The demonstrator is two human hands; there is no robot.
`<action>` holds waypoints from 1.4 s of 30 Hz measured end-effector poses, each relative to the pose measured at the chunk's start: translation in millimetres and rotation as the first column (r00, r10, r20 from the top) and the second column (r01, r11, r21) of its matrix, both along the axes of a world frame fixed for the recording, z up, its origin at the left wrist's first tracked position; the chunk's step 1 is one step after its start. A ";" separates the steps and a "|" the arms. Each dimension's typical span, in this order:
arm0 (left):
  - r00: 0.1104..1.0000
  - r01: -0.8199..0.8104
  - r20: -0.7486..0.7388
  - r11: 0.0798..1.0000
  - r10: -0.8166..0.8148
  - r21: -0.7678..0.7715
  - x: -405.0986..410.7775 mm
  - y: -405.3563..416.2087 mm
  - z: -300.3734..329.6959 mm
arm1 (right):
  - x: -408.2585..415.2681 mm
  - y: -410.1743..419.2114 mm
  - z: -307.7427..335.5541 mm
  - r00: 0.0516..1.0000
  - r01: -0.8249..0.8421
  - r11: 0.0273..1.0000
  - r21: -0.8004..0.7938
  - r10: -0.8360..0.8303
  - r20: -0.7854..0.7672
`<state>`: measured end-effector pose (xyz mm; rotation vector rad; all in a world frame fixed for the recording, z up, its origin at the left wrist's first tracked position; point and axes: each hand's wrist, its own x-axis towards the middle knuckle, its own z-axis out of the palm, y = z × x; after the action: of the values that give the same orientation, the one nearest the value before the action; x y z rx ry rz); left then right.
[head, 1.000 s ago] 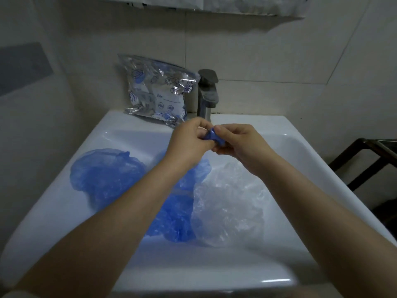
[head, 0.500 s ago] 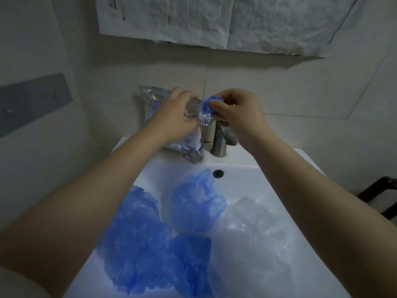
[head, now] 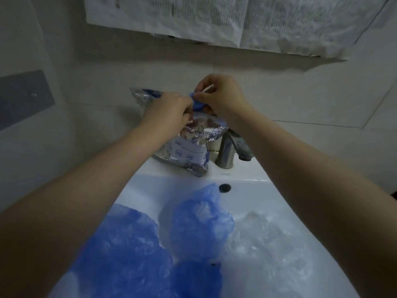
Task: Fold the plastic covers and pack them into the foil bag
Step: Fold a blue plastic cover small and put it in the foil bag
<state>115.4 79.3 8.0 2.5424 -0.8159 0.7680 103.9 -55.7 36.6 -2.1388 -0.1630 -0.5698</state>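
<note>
A silver foil bag [head: 189,151] with blue print leans against the wall at the back of the white sink [head: 247,177]. My left hand [head: 169,110] grips the bag's top edge. My right hand [head: 221,95] pinches a small folded blue cover [head: 197,105] right at the bag's mouth. Three loose blue plastic covers lie in the basin: one at the left [head: 122,250], one in the middle [head: 202,218] and one at the front [head: 193,280]. A clear plastic cover [head: 268,248] lies to their right.
A metal faucet [head: 227,151] stands just right of the foil bag. The overflow hole [head: 224,187] sits below it. Printed paper sheets [head: 214,20] hang on the tiled wall above. A grey panel [head: 23,97] is on the left wall.
Both hands rose from above the basin to the foil bag. My left hand took hold of the bag's top, and my right hand brought the folded blue cover to its mouth.
</note>
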 end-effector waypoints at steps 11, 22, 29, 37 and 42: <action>0.979 0.198 -0.032 0.979 -0.199 -0.044 2.1 5.2 -25.8 | 8.4 10.8 -2.5 0.953 -0.099 0.758 -0.645 -0.116 -0.282; 0.999 -0.012 0.033 0.982 0.019 -0.186 12.0 22.2 -18.5 | -5.2 2.4 23.0 0.808 -0.379 0.733 -0.565 -0.035 -0.588; 1.000 -0.027 0.008 0.977 0.029 -0.212 12.2 9.9 -16.8 | 13.1 -4.8 8.1 0.988 -0.053 0.502 -0.863 -0.100 -0.118; 0.981 -0.048 -0.194 0.984 0.015 -0.170 13.5 -2.2 -26.1 | -23.4 1.1 -1.6 0.991 -0.131 0.535 -0.834 0.042 -0.129; 0.992 -0.043 -0.127 0.989 0.025 -0.142 -6.0 -1.7 -33.4 | -96.4 -6.9 -17.0 0.954 -0.233 0.590 -0.773 0.294 -0.063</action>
<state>109.4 77.6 -25.4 2.4526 -0.6539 0.6465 7.5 -62.6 19.7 -2.8513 -0.9105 -0.4295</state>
